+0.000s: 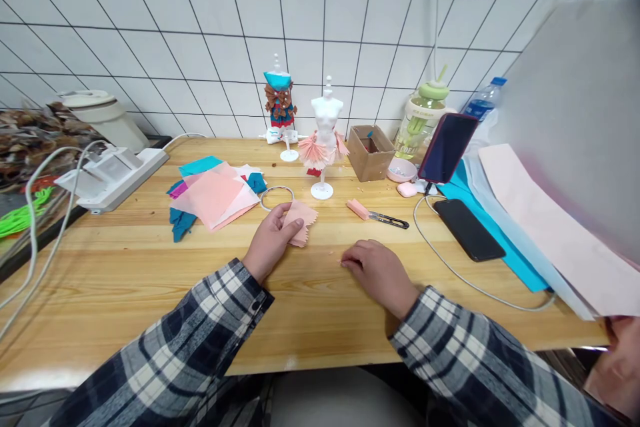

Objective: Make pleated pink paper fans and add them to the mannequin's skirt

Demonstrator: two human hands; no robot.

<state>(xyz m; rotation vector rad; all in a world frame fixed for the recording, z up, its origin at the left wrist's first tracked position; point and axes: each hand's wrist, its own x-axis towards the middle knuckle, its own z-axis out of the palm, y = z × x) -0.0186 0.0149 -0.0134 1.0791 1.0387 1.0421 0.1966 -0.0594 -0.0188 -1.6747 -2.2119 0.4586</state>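
Between the thumb and fingers of my left hand (274, 240) is a piece of pink crepe paper (303, 219) with a zigzag edge. My right hand (377, 272) rests low over the table with its fingertips pressed together; whether anything is in them is too small to make out. Beyond the hands stands a white mini dress form (327, 115) with pink pleated pieces (317, 151) around its waist. Thread snips (387, 219) with a pink-wrapped end lie past my right hand. A ring (270, 189) lies just behind my left hand.
Coloured sheets (213, 197) are piled at left, near a power strip (117, 177). Behind stand a dressed mini form (281, 100), a cardboard box (370, 152) and a green-lidded bottle (425, 113). At right are a propped phone (445, 147), a black phone (470, 229), a cable and long paper sheets (555, 213).
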